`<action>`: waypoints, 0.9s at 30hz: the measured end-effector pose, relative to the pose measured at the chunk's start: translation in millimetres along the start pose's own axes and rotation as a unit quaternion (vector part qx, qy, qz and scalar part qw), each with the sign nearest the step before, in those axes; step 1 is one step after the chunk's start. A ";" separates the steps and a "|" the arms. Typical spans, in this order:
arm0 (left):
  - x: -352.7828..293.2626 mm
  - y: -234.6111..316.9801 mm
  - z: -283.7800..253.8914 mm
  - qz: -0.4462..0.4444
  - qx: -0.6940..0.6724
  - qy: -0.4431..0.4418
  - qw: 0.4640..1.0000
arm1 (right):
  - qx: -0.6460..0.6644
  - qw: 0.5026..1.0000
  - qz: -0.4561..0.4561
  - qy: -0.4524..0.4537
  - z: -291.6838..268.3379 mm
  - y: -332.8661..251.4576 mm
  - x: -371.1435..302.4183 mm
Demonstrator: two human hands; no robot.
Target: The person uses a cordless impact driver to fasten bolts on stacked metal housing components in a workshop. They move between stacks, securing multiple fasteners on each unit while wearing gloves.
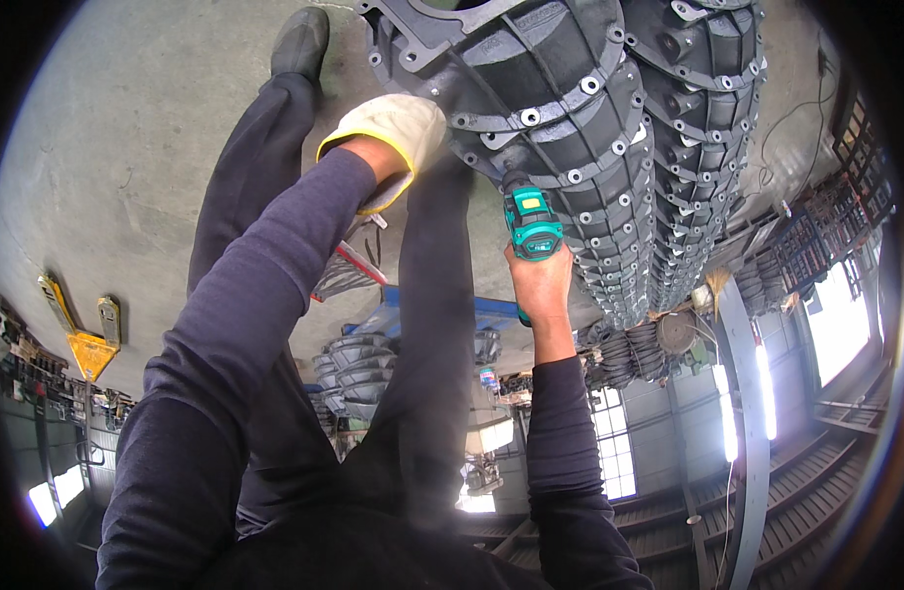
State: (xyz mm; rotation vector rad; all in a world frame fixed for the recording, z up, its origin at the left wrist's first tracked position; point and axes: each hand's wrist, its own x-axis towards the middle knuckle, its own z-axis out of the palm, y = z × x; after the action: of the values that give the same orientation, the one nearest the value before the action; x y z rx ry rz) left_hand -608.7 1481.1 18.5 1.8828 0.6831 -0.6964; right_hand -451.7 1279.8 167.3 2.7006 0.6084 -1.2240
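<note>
My right hand is bare and wrapped round a teal and black cordless drill. The drill's nose points away from me and meets the side of a dark grey metal housing, low on its flanged wall. What the bit touches is too small to make out. On my left hand is a cream work glove with a yellow-edged cuff. It lies against the housing's left edge, and its fingers are hidden from view. Bolt holes with bright rims run along the housing's flanges.
A second column of similar housings stands right beside the first. A yellow pallet jack is on the floor at the left. Behind my legs are a blue frame and more castings. A cable lies at the far right.
</note>
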 end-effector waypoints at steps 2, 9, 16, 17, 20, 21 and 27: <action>-1.1 0.8 -1.3 0.004 0.001 0.007 1.000 | -0.001 1.000 0.006 -0.003 -0.7 -0.3 0.1; -5.5 2.7 -4.9 0.004 0.006 0.010 1.000 | 0.045 0.995 0.019 -0.090 -22.7 -6.0 -2.9; -9.2 -7.0 -7.4 -0.001 0.028 -0.008 1.000 | 0.171 0.980 0.019 -0.096 -45.4 -44.3 -33.0; -9.8 -10.8 -8.5 -0.009 0.024 -0.001 1.000 | 0.193 0.977 -0.004 -0.094 -42.4 -53.6 -31.1; -11.7 -19.2 -8.2 -0.009 0.020 0.018 1.000 | 0.207 0.972 -0.053 -0.100 -30.6 -81.4 -15.2; -11.3 -20.0 -6.5 -0.013 0.014 0.024 1.000 | 0.199 0.973 -0.075 -0.094 -23.8 -90.2 -8.8; -8.4 -22.5 3.4 -0.021 -0.053 0.056 0.997 | 0.148 0.982 -0.077 -0.094 -8.5 -112.0 7.4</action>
State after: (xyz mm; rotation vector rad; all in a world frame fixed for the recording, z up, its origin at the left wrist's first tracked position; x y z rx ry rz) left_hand -631.2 1484.9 9.9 1.8237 0.8188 -0.5727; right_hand -486.6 1386.6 174.3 2.7614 0.6667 -1.7115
